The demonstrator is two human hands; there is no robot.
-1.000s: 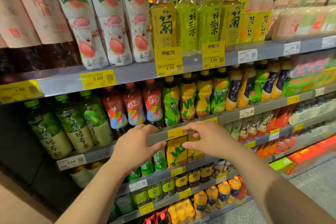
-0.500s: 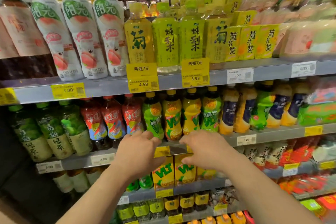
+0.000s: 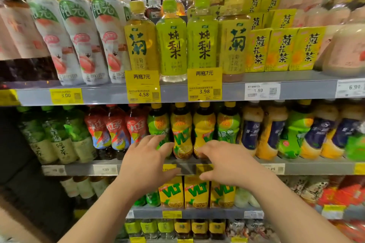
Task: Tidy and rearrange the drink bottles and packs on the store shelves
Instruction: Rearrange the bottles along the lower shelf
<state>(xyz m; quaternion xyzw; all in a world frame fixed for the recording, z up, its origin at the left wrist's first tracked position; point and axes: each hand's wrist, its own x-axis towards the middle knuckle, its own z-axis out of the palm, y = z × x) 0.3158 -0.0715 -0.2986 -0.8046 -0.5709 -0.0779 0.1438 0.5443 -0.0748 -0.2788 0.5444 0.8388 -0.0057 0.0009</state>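
Centrally, lower middle of frame: left hand (image 3: pixel 147 161) and right hand (image 3: pixel 225 162) spread, nothing gripped, fingertips reaching VLT bottles (image 3: pixel 182 136) on middle shelf (image 3: pixel 316 167). Bottles judged full, heavy, smooth, easily toppled; best gripped at narrow waist.

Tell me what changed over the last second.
Both hands rose from the shelf edge toward the lemon tea bottles: left hand now reaches the green one, right hand the yellow ones. Neither grips anything yet. Bottles and price tags stayed put.
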